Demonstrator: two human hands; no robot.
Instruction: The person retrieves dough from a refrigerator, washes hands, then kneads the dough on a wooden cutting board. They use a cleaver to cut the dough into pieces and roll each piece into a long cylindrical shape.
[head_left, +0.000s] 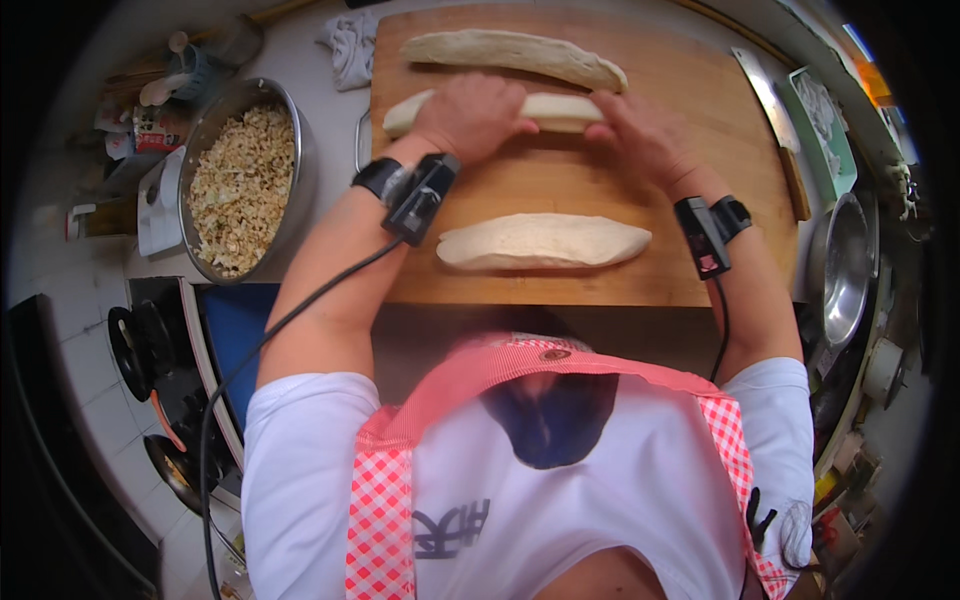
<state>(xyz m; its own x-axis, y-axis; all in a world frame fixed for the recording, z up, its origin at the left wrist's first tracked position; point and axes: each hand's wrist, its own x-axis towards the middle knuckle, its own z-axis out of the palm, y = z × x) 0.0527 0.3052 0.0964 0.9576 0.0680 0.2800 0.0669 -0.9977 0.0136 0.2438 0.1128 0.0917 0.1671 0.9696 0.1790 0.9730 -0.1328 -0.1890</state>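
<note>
Three long dough logs lie crosswise on a wooden board (720, 127). My left hand (474, 116) is draped over the left part of the middle dough log (561, 112), its thumb along the near side. At the right end of this same log, my right hand (637, 135) grips it with thumb and fingers; that tip is hidden. Just beyond both hands is the far dough log (517, 54), longer and slightly curved. The near dough log (544, 241), thicker with tapered ends, rests close to the board's front edge, untouched by either hand.
On the left stands a metal bowl (294, 112) of chopped filling (240, 187). A white cloth (351, 49) lies beside the board. A cleaver (766, 101) rests along the board's right side, near a green tray (844, 165) and a steel basin (844, 277). Pans (127, 352) sit lower left.
</note>
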